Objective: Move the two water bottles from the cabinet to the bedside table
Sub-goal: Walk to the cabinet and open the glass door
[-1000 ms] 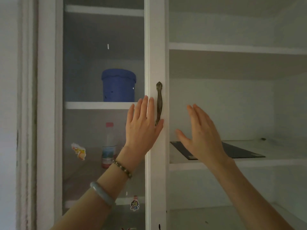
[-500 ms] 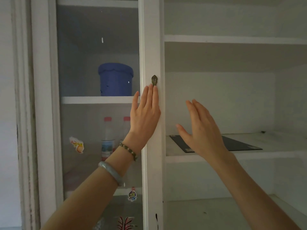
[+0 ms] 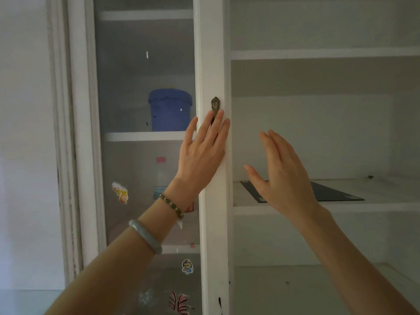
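Note:
A clear water bottle [image 3: 161,176] with a pink cap stands on the middle shelf behind the glass cabinet door [image 3: 145,87]. A second bottle is almost wholly hidden behind my left wrist; only a red bit of its label [image 3: 190,208] shows. My left hand [image 3: 202,153] lies flat on the door's white frame, fingers straight, fingertips over the brass handle [image 3: 215,106]. My right hand [image 3: 281,173] is raised, fingers apart, holding nothing, in front of the open right-hand compartment.
A blue bucket [image 3: 170,110] sits on the shelf above the bottles. A dark flat sheet [image 3: 329,193] lies on the right compartment's shelf. Stickers [image 3: 120,192] dot the glass. A bare wall [image 3: 25,133] runs along the left.
My left hand has slid up the door frame until it covers most of the handle. It now hides the second bottle. My right hand has stayed almost in place.

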`<state>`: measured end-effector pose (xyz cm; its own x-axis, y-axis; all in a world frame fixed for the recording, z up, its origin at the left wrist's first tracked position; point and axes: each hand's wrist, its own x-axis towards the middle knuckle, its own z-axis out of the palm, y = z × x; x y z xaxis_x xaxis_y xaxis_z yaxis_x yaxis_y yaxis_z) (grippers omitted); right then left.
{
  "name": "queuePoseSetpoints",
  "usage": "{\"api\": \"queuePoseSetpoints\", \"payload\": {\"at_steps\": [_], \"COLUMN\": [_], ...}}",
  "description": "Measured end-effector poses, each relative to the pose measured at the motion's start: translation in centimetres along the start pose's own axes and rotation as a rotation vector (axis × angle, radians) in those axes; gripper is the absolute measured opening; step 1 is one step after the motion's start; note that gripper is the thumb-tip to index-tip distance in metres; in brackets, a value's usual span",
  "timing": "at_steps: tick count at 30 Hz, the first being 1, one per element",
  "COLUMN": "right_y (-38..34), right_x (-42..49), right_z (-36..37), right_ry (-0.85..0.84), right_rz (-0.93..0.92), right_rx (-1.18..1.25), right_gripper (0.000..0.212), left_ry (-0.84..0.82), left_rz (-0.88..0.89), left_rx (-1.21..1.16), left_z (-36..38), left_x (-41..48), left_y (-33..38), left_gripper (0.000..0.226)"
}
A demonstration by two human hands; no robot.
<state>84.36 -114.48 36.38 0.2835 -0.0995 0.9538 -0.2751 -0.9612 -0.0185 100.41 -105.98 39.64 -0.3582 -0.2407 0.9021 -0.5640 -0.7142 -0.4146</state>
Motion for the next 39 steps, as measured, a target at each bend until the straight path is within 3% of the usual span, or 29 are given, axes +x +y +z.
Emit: {"api": "queuePoseSetpoints", "payload": {"at_steps": [9,22,33,39], "right_y": [-4.2,-14.2,-23.4,-27.5], "right_x": [-0.8,-3.5,-3.8,-3.7], "right_z": [-2.5,-7.9,-9.3,-8.6], "right_ry": [-0.005,0.021,0.003,-0.021], "right_rz": [0.018,-0.028,-0.123,-0.18], "right_rx": [0.035,0.058,0.195,0.304], "right_gripper": [0.068,0.067,0.064,0.064], "left_ry": [0.005,0.077,-0.166,-0.208], "left_rz": [0.091,0.019,-0.168,-0.268], "left_rx": [-0.087,-0.176,-0.363,-0.374], "left_z": [-5.4,-16.2,-26.4,-29.3], "left_x": [0.3,-1.9,-6.1,-8.9], "left_y": [-2.3,-9.8,-19.8,-23.9], "left_gripper": [0.036,0.035,0.059,0.052]}}
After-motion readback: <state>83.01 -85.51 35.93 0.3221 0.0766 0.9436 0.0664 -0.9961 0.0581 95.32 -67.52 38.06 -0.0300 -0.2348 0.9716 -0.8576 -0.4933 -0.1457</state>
